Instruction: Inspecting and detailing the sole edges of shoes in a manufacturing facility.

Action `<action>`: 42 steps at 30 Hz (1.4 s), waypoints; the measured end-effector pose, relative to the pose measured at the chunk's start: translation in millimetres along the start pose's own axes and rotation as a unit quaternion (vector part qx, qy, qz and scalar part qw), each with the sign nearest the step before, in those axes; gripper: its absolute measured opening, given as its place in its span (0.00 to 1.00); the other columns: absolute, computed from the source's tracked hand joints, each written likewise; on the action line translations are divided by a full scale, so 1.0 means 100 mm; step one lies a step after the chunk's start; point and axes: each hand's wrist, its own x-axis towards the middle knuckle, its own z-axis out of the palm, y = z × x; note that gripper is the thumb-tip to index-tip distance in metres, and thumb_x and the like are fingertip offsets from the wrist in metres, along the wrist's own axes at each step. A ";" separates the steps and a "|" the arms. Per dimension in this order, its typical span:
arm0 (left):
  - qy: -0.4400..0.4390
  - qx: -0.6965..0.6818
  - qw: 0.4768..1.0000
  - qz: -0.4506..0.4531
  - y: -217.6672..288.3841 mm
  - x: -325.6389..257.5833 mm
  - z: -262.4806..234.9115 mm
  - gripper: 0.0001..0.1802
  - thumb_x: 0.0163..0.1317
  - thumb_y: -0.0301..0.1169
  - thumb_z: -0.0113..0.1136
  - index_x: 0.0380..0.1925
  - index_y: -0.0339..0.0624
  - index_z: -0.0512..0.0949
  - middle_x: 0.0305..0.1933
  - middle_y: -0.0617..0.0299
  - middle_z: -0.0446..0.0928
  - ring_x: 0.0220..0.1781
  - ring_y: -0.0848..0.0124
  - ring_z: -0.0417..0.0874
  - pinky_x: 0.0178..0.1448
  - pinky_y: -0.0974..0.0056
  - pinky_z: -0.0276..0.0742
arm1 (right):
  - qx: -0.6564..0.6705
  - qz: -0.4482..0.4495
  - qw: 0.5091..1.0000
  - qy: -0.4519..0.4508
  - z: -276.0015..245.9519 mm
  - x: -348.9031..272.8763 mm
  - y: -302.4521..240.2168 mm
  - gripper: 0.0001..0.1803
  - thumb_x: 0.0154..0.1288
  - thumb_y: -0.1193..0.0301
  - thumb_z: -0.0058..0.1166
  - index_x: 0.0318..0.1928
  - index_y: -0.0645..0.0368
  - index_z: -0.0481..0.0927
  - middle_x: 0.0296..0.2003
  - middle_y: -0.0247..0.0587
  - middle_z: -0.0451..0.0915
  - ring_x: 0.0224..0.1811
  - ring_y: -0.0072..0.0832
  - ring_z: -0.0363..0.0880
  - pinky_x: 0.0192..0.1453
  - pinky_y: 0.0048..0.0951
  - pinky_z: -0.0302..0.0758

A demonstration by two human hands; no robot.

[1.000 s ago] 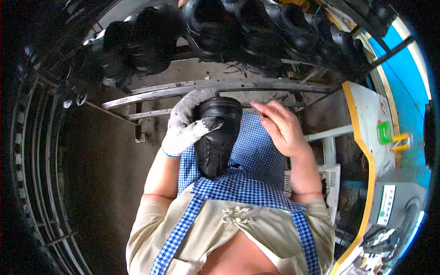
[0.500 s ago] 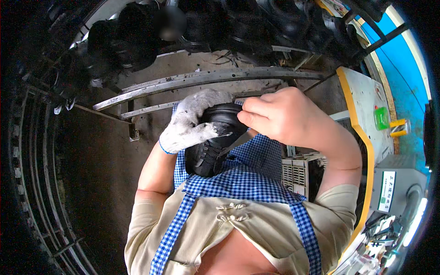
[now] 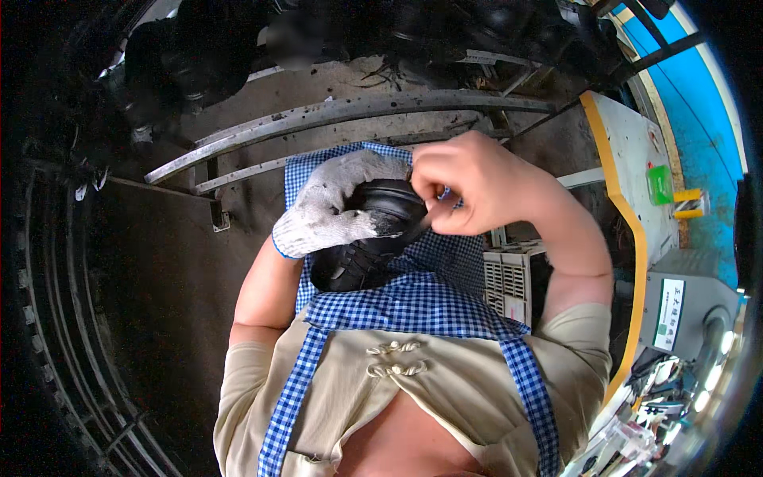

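A black lace-up shoe (image 3: 354,264) lies over my lap, tilted, with its sole edge toward the far right. My left hand (image 3: 334,207), in a white knit glove with dark smudges, is closed round the shoe, its thumb pressed along the side. Bare and bent at the fingers, my right hand (image 3: 473,187) is closed in a pinch at the shoe's right edge. From beneath its fingers a thin, flat, dark blade-like piece (image 3: 418,229) slants down against the shoe. Most of that piece is hidden by the fingers and its kind is unclear.
A blue checked apron (image 3: 397,306) covers my lap. Metal rails (image 3: 318,119) cross ahead, with dark shoes (image 3: 421,32) racked beyond. On the right stand a yellow-edged worktable (image 3: 616,159), a grey machine (image 3: 695,302) and a pale plastic crate (image 3: 509,278). More metal rails curve along the left.
My right hand has curled in more tightly, and the blade-like piece shows less. The shoe has turned slightly, its toe end shifting left and away from me, with my left hand still round it.
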 end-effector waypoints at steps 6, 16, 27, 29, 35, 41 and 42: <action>0.017 -0.037 0.999 -0.014 -0.03 -0.01 0.03 0.35 0.46 0.50 0.68 0.47 0.34 0.75 0.45 0.51 0.78 0.48 0.61 0.78 0.55 0.59 0.72 | 0.097 0.040 0.989 0.105 0.20 -0.07 0.08 0.10 0.40 0.82 0.55 0.24 0.58 0.69 0.21 0.33 0.69 0.17 0.20 0.68 0.19 0.22 0.63; 0.033 0.052 0.998 0.008 -0.07 -0.02 -0.04 0.37 0.46 0.52 0.67 0.48 0.33 0.75 0.47 0.49 0.77 0.49 0.59 0.78 0.56 0.59 0.71 | 0.025 0.060 0.965 0.256 0.19 -0.13 0.11 0.09 0.49 0.80 0.59 0.29 0.58 0.71 0.22 0.30 0.73 0.16 0.14 0.65 0.18 0.19 0.58; 0.435 -0.205 0.873 0.081 -0.35 -0.46 -0.39 0.32 0.54 0.43 0.65 0.55 0.37 0.70 0.54 0.54 0.75 0.55 0.62 0.76 0.61 0.58 0.71 | -0.012 0.293 0.944 0.149 1.19 -0.74 0.40 0.50 0.44 0.67 0.70 0.68 0.46 0.56 0.51 0.48 0.77 0.35 0.40 0.79 0.37 0.36 0.77; 0.464 -0.346 0.814 0.058 -0.45 -0.57 -0.38 0.33 0.57 0.52 0.61 0.57 0.43 0.70 0.53 0.55 0.75 0.55 0.61 0.76 0.60 0.56 0.71 | 0.033 0.263 0.949 0.171 1.40 -0.78 0.36 0.53 0.44 0.66 0.69 0.69 0.49 0.51 0.55 0.54 0.72 0.43 0.52 0.80 0.43 0.42 0.79; 0.432 -0.489 0.757 0.041 -0.58 -0.56 -0.39 0.25 0.63 0.41 0.55 0.57 0.43 0.69 0.56 0.54 0.73 0.58 0.59 0.73 0.63 0.56 0.69 | 0.114 0.132 0.938 0.299 1.42 -0.83 0.43 0.53 0.42 0.67 0.71 0.67 0.57 0.55 0.56 0.53 0.72 0.48 0.42 0.80 0.47 0.39 0.78; 0.469 -0.304 0.824 -0.092 -0.57 -0.55 -0.35 0.25 0.65 0.34 0.50 0.62 0.40 0.64 0.62 0.55 0.68 0.64 0.62 0.67 0.69 0.58 0.60 | 0.514 0.312 0.679 0.421 1.21 -0.88 0.44 0.29 0.51 0.73 0.56 0.56 0.60 0.67 0.39 0.38 0.77 0.15 0.15 0.64 0.14 0.15 0.58; 0.468 -0.309 0.823 -0.093 -0.59 -0.54 -0.33 0.25 0.65 0.34 0.50 0.62 0.40 0.64 0.62 0.55 0.68 0.64 0.62 0.67 0.69 0.58 0.60 | 0.523 0.306 0.660 0.445 1.19 -0.88 0.45 0.28 0.53 0.70 0.58 0.56 0.60 0.67 0.39 0.37 0.77 0.15 0.15 0.64 0.14 0.15 0.58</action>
